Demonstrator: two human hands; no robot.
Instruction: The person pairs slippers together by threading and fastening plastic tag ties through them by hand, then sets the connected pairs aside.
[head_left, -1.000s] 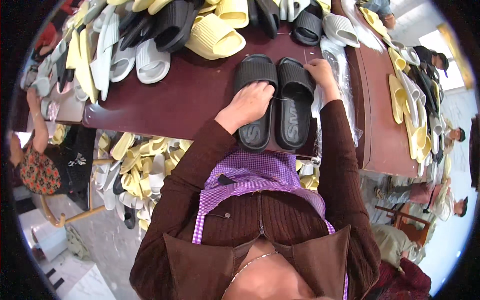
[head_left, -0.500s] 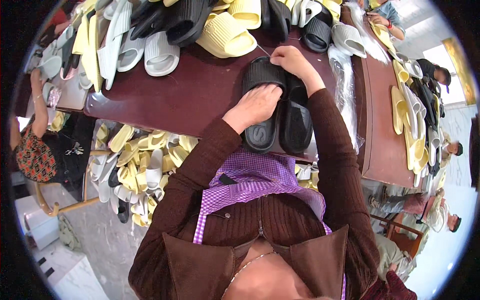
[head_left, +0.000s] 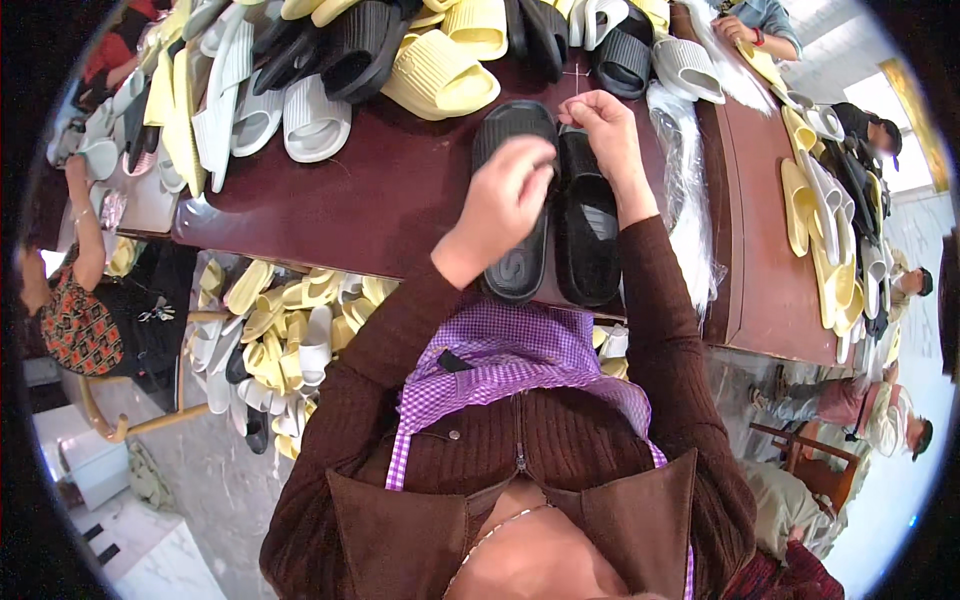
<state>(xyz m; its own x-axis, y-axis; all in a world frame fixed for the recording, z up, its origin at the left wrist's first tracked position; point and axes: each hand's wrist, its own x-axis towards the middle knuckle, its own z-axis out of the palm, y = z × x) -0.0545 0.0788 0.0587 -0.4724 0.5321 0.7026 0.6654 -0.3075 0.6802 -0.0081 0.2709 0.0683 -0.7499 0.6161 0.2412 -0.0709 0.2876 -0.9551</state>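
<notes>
A pair of black slide slippers lies side by side near the table's front edge, toes away from me. My left hand (head_left: pixel 500 208) is over the left black slipper (head_left: pixel 516 272), its curled fingers smeared by motion by the strap's inner edge. Whether anything is in them does not show. At the toe end of the right black slipper (head_left: pixel 588 240), my right hand (head_left: pixel 608 130) has thumb and forefinger pinched together. A thin pale strand (head_left: pixel 577 80) with a short crossbar sticks up from that pinch.
Yellow slippers (head_left: pixel 440 75), grey slippers (head_left: pixel 318 118) and black ones pile along the table's (head_left: pixel 330 215) far side. Clear plastic wrapping (head_left: pixel 682 190) lies to the right. More slippers (head_left: pixel 290 340) are heaped below the table. Other people work at both sides.
My left hand has come up out of the left slipper's opening. My right hand has shifted slightly right, and the thin strand now points away from me instead of leftward.
</notes>
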